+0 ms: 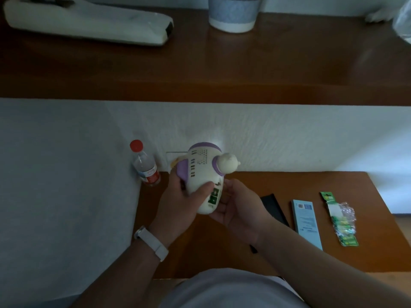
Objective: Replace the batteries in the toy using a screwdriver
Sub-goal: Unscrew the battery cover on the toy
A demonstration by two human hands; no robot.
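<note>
Above the table's (289,183) far-left corner, the left grip (178,203) clasps the white-and-purple toy (201,174) while the right grip (235,207) holds its lower end beside exposed green batteries (214,195).

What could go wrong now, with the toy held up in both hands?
The toy, held by the left hand and right hand off the table, shows green cells in its open compartment; tipping it might spill them. The water bottle stands close beside the left hand, so a sideways move could knock it over. The dim light may hide polarity marks.
</note>
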